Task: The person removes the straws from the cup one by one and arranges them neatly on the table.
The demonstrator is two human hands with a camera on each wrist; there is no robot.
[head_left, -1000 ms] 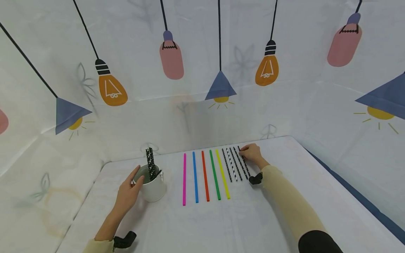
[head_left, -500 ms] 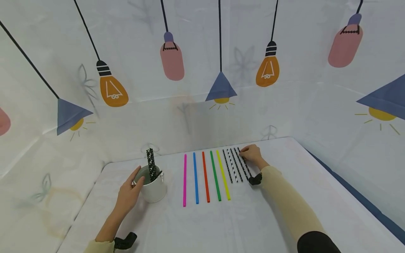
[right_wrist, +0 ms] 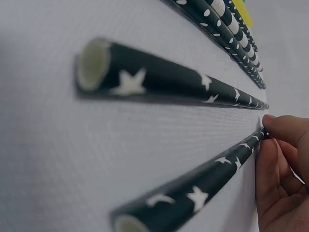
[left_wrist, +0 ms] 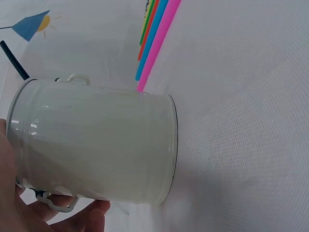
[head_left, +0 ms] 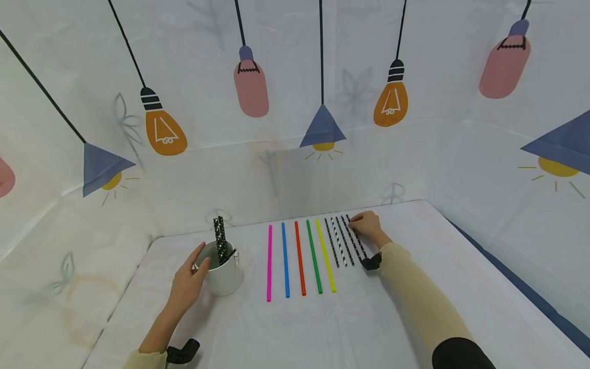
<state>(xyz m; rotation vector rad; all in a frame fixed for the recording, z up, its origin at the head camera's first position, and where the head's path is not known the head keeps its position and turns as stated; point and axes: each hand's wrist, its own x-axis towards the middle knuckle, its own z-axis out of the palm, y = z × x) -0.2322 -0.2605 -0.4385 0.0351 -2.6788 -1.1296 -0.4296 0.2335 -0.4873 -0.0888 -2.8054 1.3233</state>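
In the head view my left hand (head_left: 186,287) grips the rim of a white metal bucket (head_left: 224,281) standing at the table's left. Small side loops show on the bucket in the left wrist view, with fingertips curled near the lower one. Several black patterned straws (head_left: 221,240) lean inside it. At the right end of a row, my right hand (head_left: 367,225) pinches the far tip of a black straw with white stars (right_wrist: 195,197). That straw appears to lie on the table. Beside it lies another star-patterned straw (right_wrist: 159,77), untouched.
Left of the black straws lie pink (head_left: 269,263), blue (head_left: 285,260), red (head_left: 300,259), green (head_left: 314,257) and yellow straws (head_left: 325,256), side by side and apart. A wall sheet (head_left: 207,179) printed with lamps rises behind the white table (head_left: 313,333).
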